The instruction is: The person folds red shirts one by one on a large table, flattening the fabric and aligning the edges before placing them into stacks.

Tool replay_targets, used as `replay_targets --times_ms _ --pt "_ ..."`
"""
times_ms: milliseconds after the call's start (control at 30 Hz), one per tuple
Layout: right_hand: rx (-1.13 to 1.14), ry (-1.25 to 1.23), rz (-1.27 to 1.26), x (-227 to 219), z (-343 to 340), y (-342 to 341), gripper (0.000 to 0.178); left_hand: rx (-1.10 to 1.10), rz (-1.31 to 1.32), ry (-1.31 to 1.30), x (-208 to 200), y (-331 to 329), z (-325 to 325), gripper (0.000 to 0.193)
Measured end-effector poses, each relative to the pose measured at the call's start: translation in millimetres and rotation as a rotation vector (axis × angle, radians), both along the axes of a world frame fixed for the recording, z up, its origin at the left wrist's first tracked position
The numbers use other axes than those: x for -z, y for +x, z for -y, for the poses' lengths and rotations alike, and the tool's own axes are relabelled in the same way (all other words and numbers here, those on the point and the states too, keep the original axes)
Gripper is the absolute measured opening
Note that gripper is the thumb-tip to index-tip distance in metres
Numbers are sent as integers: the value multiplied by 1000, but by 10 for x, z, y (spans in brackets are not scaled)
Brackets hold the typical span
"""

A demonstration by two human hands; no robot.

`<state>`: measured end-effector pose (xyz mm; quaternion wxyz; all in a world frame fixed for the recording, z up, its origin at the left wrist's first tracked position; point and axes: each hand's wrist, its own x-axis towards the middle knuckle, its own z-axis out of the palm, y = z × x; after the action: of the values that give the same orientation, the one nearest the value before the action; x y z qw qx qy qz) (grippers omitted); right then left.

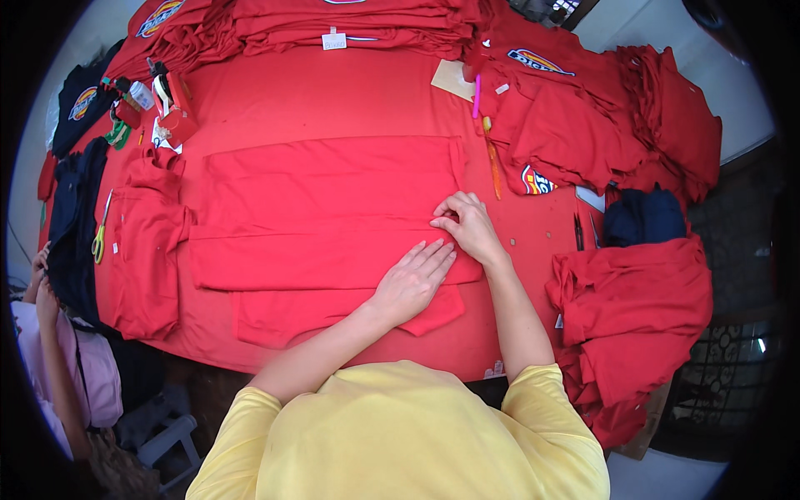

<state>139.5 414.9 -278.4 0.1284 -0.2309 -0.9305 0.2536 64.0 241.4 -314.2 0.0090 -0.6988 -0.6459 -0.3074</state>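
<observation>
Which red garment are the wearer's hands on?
The central, flat folded garment: left hand and right hand both touch it, not the other red garments around it.

Red garment (317, 187), folded into a long rectangle, lying flat, lightly creased, near the middle of the frame

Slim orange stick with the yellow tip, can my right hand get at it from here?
Probably yes: your right hand is close to the orange stick, and only flat red tabletop seems to lie between.
</observation>
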Motion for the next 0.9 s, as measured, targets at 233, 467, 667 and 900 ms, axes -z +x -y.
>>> replay_targets --times_ms 233,467,667,900 --pt "40 179 -69 184 -38 -43 22 60 -26 -153 15 -35 50 48" --pt "92 344 26 194 58 -120 30 12 -63 -167 3 8 87 48" --pt "134 20 -258 57 -250 1 22 -54 114 -65 36 -58 38 45" --pt "-12 236 -217 288 705 358 40 -182 -118 -118 147 -124 -27 43"
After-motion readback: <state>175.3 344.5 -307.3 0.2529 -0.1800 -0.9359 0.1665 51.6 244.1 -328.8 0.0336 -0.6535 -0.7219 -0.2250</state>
